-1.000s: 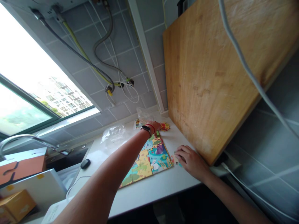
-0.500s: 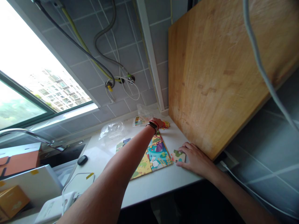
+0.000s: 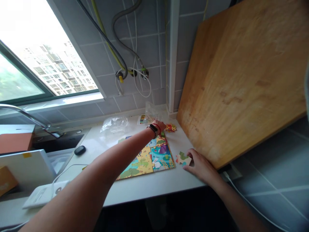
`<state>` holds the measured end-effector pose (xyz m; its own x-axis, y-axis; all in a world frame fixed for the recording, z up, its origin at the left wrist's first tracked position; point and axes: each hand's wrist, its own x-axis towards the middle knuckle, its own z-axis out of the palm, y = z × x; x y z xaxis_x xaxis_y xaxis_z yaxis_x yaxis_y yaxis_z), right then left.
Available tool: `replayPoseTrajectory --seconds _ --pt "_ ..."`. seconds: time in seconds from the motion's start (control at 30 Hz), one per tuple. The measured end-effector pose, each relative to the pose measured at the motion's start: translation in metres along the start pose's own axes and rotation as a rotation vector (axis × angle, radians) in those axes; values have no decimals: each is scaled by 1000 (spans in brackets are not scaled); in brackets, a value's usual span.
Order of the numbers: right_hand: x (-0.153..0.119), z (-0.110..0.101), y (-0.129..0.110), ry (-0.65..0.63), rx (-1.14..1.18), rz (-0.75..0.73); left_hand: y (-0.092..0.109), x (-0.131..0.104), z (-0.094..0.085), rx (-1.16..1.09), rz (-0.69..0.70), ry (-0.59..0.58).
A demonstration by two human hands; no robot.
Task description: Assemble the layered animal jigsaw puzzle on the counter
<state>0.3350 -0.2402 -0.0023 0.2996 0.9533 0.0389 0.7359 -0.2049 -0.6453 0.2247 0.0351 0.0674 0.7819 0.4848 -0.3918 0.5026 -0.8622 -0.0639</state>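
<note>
My left hand (image 3: 159, 125) reaches across the counter to the far right corner of a colourful jigsaw puzzle (image 3: 142, 161); its fingers are mostly hidden behind the wrist, so what they hold does not show. Just right of that hand lies a small pile of red and yellow puzzle pieces (image 3: 171, 128). With thumb and fingers, my right hand (image 3: 199, 164) grips the right edge of a beige and green puzzle piece (image 3: 183, 159), beside the puzzle's right edge. My left forearm covers part of the puzzle.
A large wooden board (image 3: 236, 83) leans along the right side. Crumpled clear plastic (image 3: 114, 125) and a printed picture card (image 3: 143, 119) lie toward the wall. On the left are a black mouse-like object (image 3: 80, 150), a white device (image 3: 45, 194) with a cable, and the sink (image 3: 60, 144).
The camera view has shifted. My left hand has drawn a little left from the pile, showing more of it. My right hand stays beside the puzzle with its piece.
</note>
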Motion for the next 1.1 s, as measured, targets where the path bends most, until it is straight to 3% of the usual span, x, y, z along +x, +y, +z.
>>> replayPoseTrajectory --seconds 0.1,0.27,0.4,0.5,0.67,0.8,0.87,0.97,1.1 --pt "0 -1 -1 -9 12 29 -8 -30 19 -54 -56 139" --pt "2 8 6 80 75 46 -35 -86 63 -238 -71 296" --pt "6 18 7 212 286 84 -64 -120 90 -408 -19 391" --pt "19 19 -6 252 473 106 -82 -138 106 -524 -9 463" --pt "75 22 -50 235 728 111 -92 -148 138 -689 51 521" --pt "131 37 -82 187 730 20 -86 -149 159 -681 123 656" --pt "150 49 -88 239 716 -40 -82 -149 165 -633 132 692" --pt "158 69 -87 287 690 -58 -79 -150 169 -584 131 712" --pt "149 81 -81 192 592 -77 -75 -154 168 -588 144 727"
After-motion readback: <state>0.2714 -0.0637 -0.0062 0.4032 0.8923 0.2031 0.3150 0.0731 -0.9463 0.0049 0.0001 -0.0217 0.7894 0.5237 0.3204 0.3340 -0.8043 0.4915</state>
